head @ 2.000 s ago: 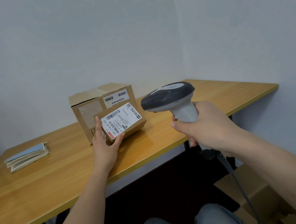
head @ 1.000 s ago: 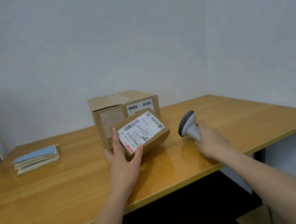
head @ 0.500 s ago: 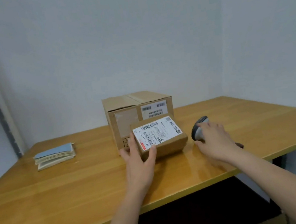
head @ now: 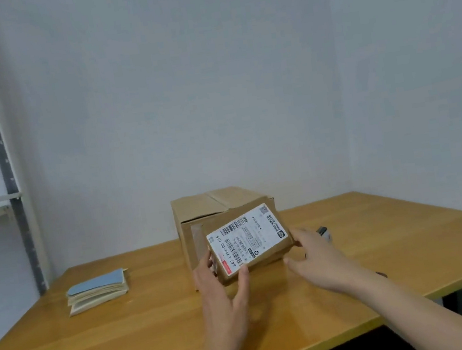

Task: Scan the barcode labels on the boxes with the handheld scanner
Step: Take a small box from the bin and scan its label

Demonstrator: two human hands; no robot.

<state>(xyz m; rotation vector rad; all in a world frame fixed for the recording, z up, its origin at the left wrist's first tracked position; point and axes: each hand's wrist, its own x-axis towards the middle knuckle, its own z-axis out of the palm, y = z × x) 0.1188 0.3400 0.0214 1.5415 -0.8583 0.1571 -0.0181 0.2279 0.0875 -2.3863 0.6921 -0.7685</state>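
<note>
The left hand (head: 222, 289) grasps the near left corner of the small box (head: 250, 241), tilted above the surface (head: 127, 335). The right hand (head: 320, 257), fingers loose, touches its right end. The scanner (head: 323, 232) lies just beyond; the big box (head: 199, 211) stands behind.

Both boxes, the small box (head: 250, 241) and the large box (head: 219, 208), were brown cardboard; the label (head: 245, 239) was white with black barcode stripes and a red strip; the booklet stack (head: 98, 289) had a blue cover; the counter (head: 127, 335) was honey-yellow wood grain.
</note>
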